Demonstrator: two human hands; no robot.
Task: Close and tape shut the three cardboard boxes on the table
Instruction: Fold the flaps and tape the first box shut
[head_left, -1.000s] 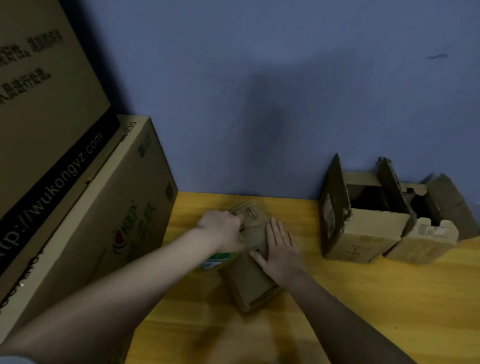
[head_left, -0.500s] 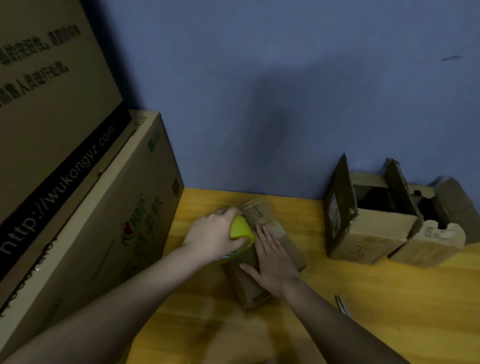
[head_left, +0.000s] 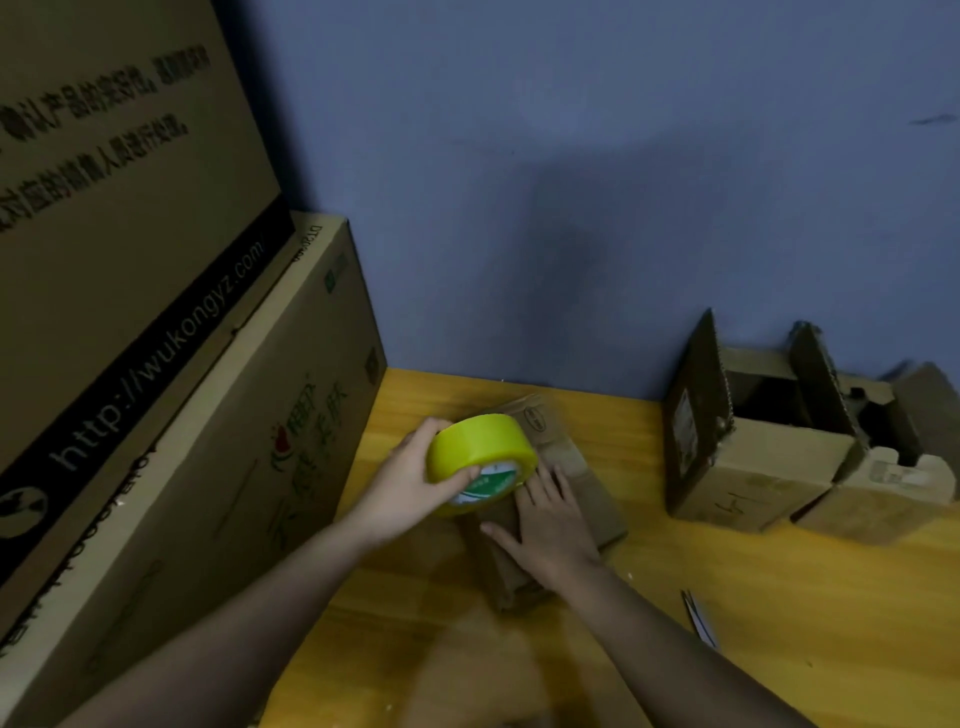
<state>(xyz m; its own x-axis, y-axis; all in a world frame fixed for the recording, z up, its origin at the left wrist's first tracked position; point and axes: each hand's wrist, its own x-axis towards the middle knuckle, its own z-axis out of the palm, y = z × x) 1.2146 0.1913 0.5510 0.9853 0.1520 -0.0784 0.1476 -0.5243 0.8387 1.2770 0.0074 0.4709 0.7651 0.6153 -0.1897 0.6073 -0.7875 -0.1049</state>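
Observation:
A small closed cardboard box (head_left: 571, 467) lies on the yellow wooden table (head_left: 779, 623) in front of me. My right hand (head_left: 550, 525) lies flat on its top with fingers straight. My left hand (head_left: 415, 483) grips a roll of yellow tape (head_left: 480, 452) and holds it over the box's left side. At the right, against the wall, stand two more small boxes, one (head_left: 753, 457) with its flaps standing up and another (head_left: 883, 488) right beside it, also open.
Two big cardboard cartons (head_left: 182, 415) are stacked along the left side of the table. A blue wall (head_left: 571, 182) runs behind. A small pair of scissors or a cutter (head_left: 698, 618) lies on the table near my right forearm.
My left hand has lifted and turned the tape roll, so its yellow side now faces me. My right hand stays pressed on the box.

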